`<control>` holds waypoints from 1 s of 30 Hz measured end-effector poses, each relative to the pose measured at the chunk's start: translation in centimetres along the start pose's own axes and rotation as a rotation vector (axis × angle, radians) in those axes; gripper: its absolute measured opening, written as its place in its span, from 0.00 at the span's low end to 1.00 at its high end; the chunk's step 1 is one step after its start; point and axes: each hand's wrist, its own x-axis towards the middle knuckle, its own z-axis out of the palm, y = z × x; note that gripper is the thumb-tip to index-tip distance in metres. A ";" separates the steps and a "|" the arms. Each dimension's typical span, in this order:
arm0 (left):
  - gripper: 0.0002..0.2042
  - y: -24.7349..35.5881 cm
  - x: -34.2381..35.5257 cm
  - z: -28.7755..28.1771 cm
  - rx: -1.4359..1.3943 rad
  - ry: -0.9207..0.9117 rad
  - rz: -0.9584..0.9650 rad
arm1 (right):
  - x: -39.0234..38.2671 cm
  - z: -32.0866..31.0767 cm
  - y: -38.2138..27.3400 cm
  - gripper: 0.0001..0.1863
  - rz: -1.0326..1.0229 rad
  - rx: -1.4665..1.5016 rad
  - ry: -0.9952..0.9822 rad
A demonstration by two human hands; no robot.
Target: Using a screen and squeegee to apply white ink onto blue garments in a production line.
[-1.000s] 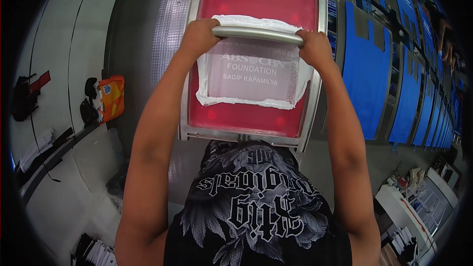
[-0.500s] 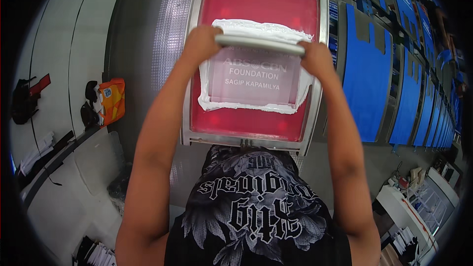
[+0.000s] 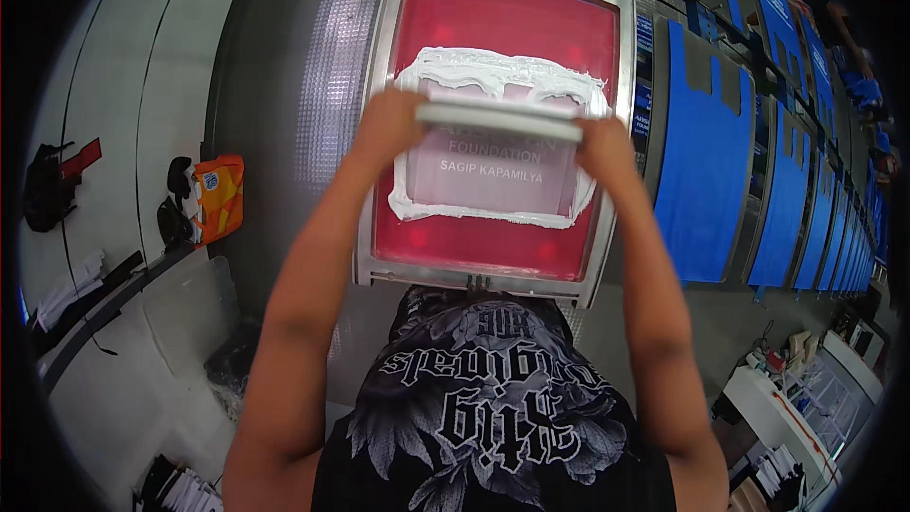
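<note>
A squeegee (image 3: 500, 120) with a pale bar-like handle spans the middle of a screen-printing frame (image 3: 368, 161). My left hand (image 3: 390, 125) is closed round its left end, and my right hand (image 3: 607, 147) grips its right end. Red mesh (image 3: 502, 14) fills the metal frame. White ink (image 3: 502, 64) lies thick along the far side of the stencil area and runs down both sides to the near edge. Pale lettering (image 3: 493, 166) shows through the mesh on the near side of the squeegee, partly covered by it.
To the right hang or lie several blue fabric pieces (image 3: 706, 161) on grey boards in a long row. An orange bag (image 3: 219, 197) is at the left wall. A white table (image 3: 777, 417) with clutter stands at the lower right.
Both hands have drawn the squeegee a little nearer to me across the mesh. More white ink streaks now show on its far side.
</note>
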 end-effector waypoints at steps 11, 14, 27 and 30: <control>0.14 1.5 -15.2 3.5 -0.096 0.077 0.140 | -13.8 0.9 -6.3 0.24 0.012 0.144 -0.095; 0.19 -0.5 -12.2 4.7 -0.055 0.140 0.135 | -11.2 2.0 -4.9 0.24 -0.036 0.184 0.084; 0.24 -1.1 3.5 -4.1 -0.055 0.272 -0.005 | 8.4 -9.7 0.7 0.23 0.056 0.223 -0.233; 0.22 3.4 -4.1 -3.5 -0.009 0.598 -0.015 | 9.7 -9.3 3.5 0.23 -0.079 0.202 -0.126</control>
